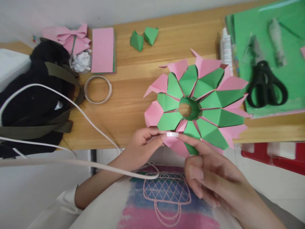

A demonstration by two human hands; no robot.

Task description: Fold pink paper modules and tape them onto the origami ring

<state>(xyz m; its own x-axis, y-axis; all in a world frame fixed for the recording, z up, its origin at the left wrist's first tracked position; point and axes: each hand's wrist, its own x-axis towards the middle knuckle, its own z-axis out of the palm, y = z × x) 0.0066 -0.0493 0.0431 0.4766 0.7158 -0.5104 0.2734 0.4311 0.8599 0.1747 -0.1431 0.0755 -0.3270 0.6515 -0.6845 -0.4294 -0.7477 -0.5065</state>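
A ring of folded green and pink paper units (209, 117) lies at the table's front edge, with a round opening in its middle. My left hand (138, 148) pinches the near pink paper flap (175, 146) between thumb and fingers. Across the top of that flap lies a short white strip (172, 134), which looks like tape. The index finger of my right hand (212, 178) is stretched out and touches the strip's right end. Its other fingers are loosely curled, with nothing visible in them.
A tape roll (98, 89), a pink paper stack (103, 51) and two green folded pieces (144, 38) lie behind. At right are a glue bottle (226, 47) and scissors (264, 82) on a green folder (295, 76). A black bag (30, 92) and white cable (90, 122) occupy the left.
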